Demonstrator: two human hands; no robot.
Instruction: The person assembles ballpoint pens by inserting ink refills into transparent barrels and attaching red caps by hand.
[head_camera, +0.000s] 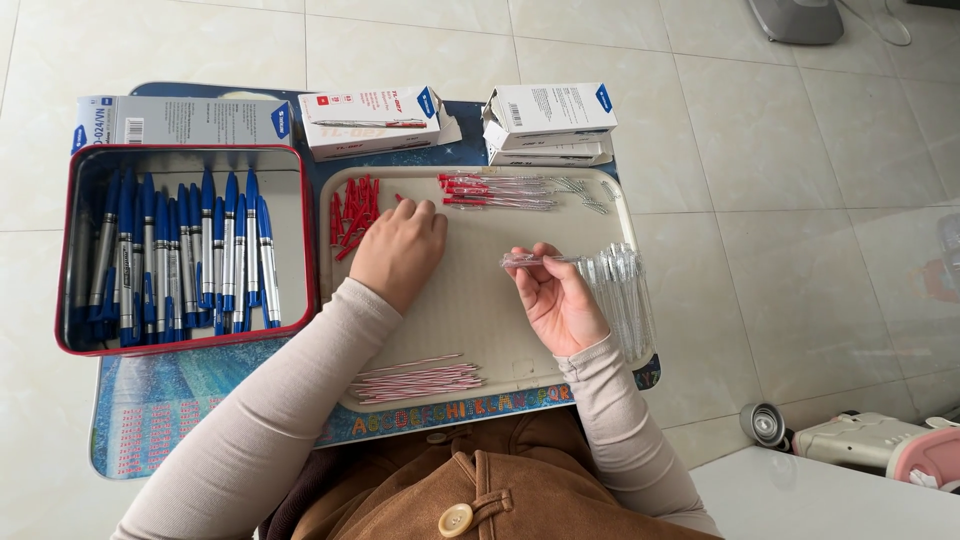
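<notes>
Barrel (525, 260) — a clear pen tube — sits pinched in the right hand (560, 300), fingers closed on it, its long axis running left to right across the tray (480, 310), one end poking leftward past the fingertips toward the tray's bare middle. Just right of that hand, touching or nearly so, lies the heap of clear barrels (622, 295) along the tray's right rim, their long axes mostly running toward and away from the person. The left hand (398, 250) rests knuckles-up at the tray's upper left, fingers curled down onto the red caps (352, 215); whether it has one gripped I cannot tell, since the fingertips are hidden. The caps lie up and to the left of the held barrel, so the left hand is by far the nearer to them, and open tray separates the two hands. Further out, finished red pens (497, 192) lie crosswise along the far rim, and red refills (415, 380) lie crosswise along the near rim. Left of the tray, just beside it, stands a red tin (185, 335) of blue pens (185, 260); white boxes (548, 120) line the far edge.
</notes>
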